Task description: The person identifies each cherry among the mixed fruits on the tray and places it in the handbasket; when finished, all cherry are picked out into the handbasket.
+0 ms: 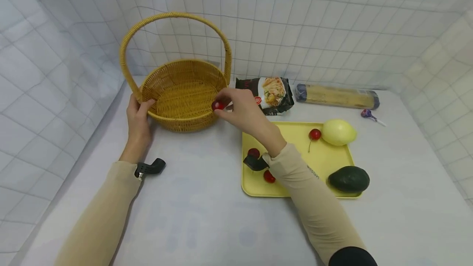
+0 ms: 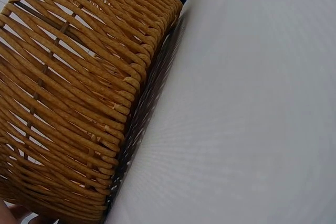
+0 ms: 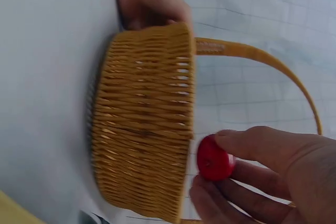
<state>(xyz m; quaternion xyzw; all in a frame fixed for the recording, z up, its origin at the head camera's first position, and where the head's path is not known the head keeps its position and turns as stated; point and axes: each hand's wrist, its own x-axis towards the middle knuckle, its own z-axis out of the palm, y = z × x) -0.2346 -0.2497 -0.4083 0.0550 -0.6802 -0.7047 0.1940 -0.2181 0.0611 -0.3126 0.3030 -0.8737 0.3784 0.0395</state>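
The right hand [image 1: 244, 108] pinched a glossy, round red cherry [image 3: 214, 160] between thumb and fingers, at the right side of a basket's [image 1: 181, 125] rim. The left hand [image 1: 138, 120] gripped the opposite side of that rounded, open-woven, honey-brown body, beneath a tightly wrapped arched handle [image 1: 175, 14]. Nearby lay a crinkled, shiny packet [image 1: 273, 93] and a smooth yellow tray [image 1: 330, 161]. Below spread a white tabletop [image 1: 199, 216]; behind hung creased, grid-lined white sheeting [image 1: 332, 24].

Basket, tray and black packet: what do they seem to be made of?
Basket: woven strands with a slight sheen and gaps between them; rattan or plastic imitation, can't tell. Tray: probably plastic, smooth and evenly yellow with rounded corners. Packet: likely thin plastic film, its printed surface crinkled and slightly shiny.
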